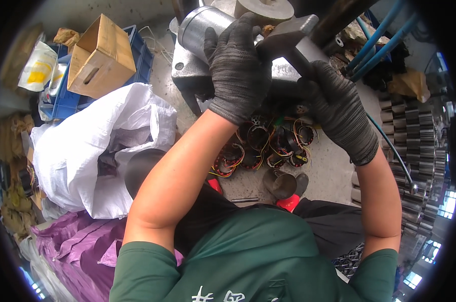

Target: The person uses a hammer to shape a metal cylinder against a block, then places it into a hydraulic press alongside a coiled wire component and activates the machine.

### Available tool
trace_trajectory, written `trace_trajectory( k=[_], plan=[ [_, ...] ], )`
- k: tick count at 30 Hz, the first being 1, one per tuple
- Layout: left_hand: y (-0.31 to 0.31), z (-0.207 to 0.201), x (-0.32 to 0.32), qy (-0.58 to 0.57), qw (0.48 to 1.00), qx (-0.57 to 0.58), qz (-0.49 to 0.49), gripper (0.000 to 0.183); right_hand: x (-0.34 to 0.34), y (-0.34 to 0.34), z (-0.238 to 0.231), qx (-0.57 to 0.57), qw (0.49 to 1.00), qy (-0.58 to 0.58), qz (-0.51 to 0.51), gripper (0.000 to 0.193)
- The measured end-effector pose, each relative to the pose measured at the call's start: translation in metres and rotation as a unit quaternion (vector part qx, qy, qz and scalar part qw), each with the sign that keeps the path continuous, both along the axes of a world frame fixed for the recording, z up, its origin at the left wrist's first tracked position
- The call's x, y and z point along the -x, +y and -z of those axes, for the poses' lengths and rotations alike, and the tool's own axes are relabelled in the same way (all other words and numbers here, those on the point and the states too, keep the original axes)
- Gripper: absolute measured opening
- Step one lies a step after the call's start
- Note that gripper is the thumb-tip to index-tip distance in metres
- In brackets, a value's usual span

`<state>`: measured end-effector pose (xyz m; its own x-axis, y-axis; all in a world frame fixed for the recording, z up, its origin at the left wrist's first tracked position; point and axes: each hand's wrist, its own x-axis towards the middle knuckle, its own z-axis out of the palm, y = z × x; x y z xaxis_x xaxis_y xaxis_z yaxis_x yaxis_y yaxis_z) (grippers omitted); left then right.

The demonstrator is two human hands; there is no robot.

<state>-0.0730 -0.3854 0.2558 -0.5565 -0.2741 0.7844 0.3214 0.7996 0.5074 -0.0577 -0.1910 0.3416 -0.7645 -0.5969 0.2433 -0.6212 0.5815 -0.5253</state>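
Observation:
My left hand, in a dark knitted glove, curls its fingers over the right end of a grey metal cylinder lying on its side. What its fingertips press on is partly hidden. My right hand, gloved alike, is wrapped round the handle of a hammer. The dark hammer head is just right of my left fingers, over a metal block that bears the cylinder. Behind stands a pale round piece with a central hole.
Several wound copper rings with coloured wires lie on the floor below, near a metal cup-shaped sleeve. To the left are a white woven sack, a cardboard box and a blue crate. Stacked metal cylinders line the right.

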Motion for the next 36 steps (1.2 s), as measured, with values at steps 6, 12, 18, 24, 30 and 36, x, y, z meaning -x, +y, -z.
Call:
trace_trajectory(
  k=[6, 12, 18, 24, 30, 36],
  plan=[
    [0.0, 0.0, 0.0, 0.007, 1.0, -0.004, 0.013, 0.057, 0.002, -0.001, 0.016, 0.047, 0.999, 0.027, -0.006, 0.024],
    [-0.001, 0.002, -0.004, 0.008, 1.0, -0.005, 0.024, 0.058, 0.003, -0.003, 0.0, 0.05, 0.998, 0.033, -0.009, 0.025],
    [0.001, 0.002, 0.001, -0.003, 1.0, 0.005, -0.001, 0.063, 0.008, -0.001, -0.007, -0.001, 1.0, -0.006, 0.004, 0.026],
    [0.002, 0.002, -0.001, -0.013, 1.0, 0.01, 0.003, 0.061, 0.004, 0.002, -0.002, -0.008, 1.0, 0.003, 0.003, 0.027],
    [-0.001, 0.006, 0.002, -0.01, 1.0, 0.016, 0.002, 0.066, 0.005, 0.005, 0.001, 0.007, 0.998, -0.048, 0.026, 0.03],
    [-0.005, 0.015, -0.001, 0.059, 0.997, 0.043, -0.023, 0.064, 0.003, 0.007, -0.008, 0.117, 0.969, -0.184, 0.119, 0.046]
  ],
)
